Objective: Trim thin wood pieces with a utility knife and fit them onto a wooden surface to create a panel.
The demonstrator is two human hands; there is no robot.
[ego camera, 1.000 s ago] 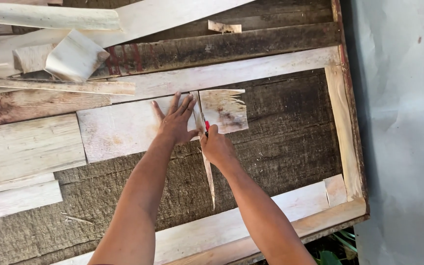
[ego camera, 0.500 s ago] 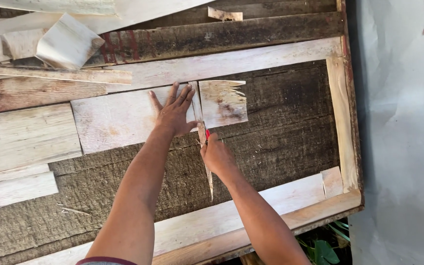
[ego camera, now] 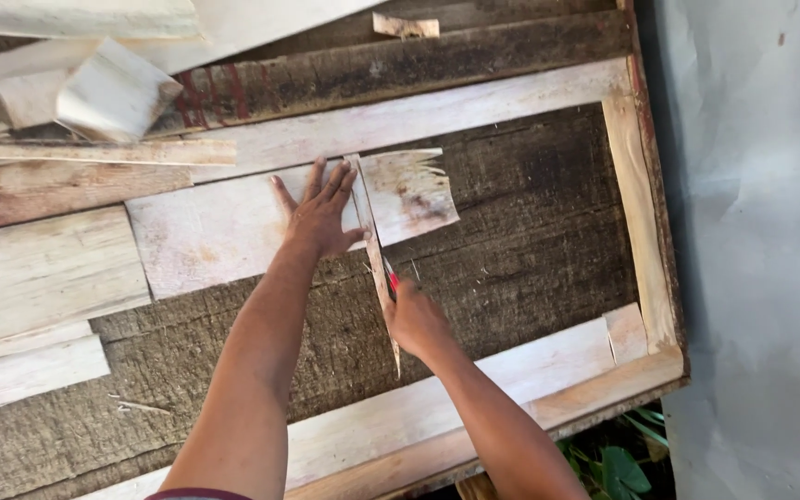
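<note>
My left hand (ego camera: 321,215) lies flat with fingers spread on a pale wooden plank (ego camera: 206,231), and its fingertips touch a thin wooden strip (ego camera: 374,245) laid across the plank like a straightedge. The plank ends in a jagged, splintered piece (ego camera: 411,193) just right of the strip. My right hand (ego camera: 416,319) is closed around a small red pencil (ego camera: 392,278), whose tip rests against the strip's right side below the plank.
All this lies on a dark, weathered board surface (ego camera: 530,241) framed by pale wooden battens (ego camera: 641,213). Loose planks and offcuts (ego camera: 113,88) are piled at the upper left. A grey wall (ego camera: 761,231) stands on the right, with green leaves (ego camera: 618,463) below.
My right hand with the pencil has slid along the strip toward me. My left hand stays pressed on the plank, and the view has shifted slightly.
</note>
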